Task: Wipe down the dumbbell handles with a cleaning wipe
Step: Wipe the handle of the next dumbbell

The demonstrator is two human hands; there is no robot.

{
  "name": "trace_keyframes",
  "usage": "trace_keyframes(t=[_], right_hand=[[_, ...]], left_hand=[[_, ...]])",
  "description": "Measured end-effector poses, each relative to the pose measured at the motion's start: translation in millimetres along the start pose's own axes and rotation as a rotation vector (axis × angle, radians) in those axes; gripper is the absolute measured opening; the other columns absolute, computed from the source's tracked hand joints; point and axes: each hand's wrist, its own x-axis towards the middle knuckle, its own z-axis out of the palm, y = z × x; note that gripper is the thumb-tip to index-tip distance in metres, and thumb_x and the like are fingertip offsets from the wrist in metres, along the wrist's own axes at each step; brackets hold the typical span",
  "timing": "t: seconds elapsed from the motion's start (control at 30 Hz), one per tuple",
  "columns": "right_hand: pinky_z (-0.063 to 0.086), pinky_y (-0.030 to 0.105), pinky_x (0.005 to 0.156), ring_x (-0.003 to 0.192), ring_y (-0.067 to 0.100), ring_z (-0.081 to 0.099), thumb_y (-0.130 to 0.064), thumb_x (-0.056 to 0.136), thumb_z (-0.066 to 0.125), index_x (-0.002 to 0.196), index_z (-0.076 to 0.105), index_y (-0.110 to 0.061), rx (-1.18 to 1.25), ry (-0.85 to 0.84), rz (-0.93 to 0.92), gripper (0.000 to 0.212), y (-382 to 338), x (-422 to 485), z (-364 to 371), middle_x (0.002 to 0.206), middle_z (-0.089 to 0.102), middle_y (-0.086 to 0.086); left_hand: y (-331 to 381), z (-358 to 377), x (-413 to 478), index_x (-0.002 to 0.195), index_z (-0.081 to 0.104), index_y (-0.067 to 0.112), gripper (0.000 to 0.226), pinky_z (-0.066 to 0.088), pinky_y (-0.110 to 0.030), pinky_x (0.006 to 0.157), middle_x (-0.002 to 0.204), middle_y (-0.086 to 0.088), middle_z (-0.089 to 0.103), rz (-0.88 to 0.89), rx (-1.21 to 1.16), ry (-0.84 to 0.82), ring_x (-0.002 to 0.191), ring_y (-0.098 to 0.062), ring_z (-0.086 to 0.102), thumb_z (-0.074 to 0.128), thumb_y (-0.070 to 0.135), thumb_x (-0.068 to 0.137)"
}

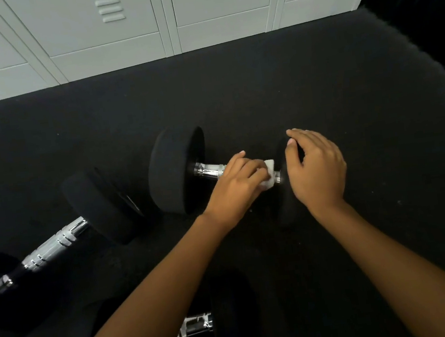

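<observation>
Your L hand (235,187) gripped wipe (270,176) round handle (209,170); R hand (317,169), at 3 o'clock, rested fingers-relaxed on weight head (285,208).

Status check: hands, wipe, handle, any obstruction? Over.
Left hand grips wipe on middle dumbbell handle. Right hand open, resting on its right head. Nothing blocks the handle.

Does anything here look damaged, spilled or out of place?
Nothing stands out. The left hand grips a white cleaning wipe round the chrome handle of a black-ended dumbbell; the right hand rests on its right end. Two similar dumbbells lie on the dark floor, nothing spilled.
</observation>
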Motion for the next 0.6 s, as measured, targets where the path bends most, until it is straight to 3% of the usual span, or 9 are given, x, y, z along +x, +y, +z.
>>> trace_keyframes(t=[0.47, 0.6], right_hand=[[0.041, 0.039, 0.100, 0.116, 0.018, 0.055, -0.023, 0.094, 0.042, 0.117, 0.062, -0.012, 0.012, 0.020, 0.005, 0.032, 0.6, -0.9, 0.9, 0.118, 0.064, 0.005], [0.040, 0.040, 0.101, 0.117, 0.018, 0.054, -0.025, 0.094, 0.041, 0.117, 0.062, -0.012, 0.012, 0.023, 0.012, 0.034, 0.8, -2.0, 2.0, 0.119, 0.064, 0.005]], left_hand=[[4.0, 2.5, -2.6, 0.089, 0.060, 0.008, 0.029, 0.031, -0.041, 0.109, 0.097, -0.010, 0.061, 0.033, 0.018, 0.015, 0.094, -0.023, 0.059, 0.075, -0.003, 0.066], [-11.3, -1.9, -15.8, 0.090, 0.063, 0.005, 0.019, 0.026, -0.037, 0.112, 0.098, -0.010, 0.061, -0.021, 0.002, 0.085, 0.093, -0.022, 0.058, 0.070, -0.002, 0.074]])
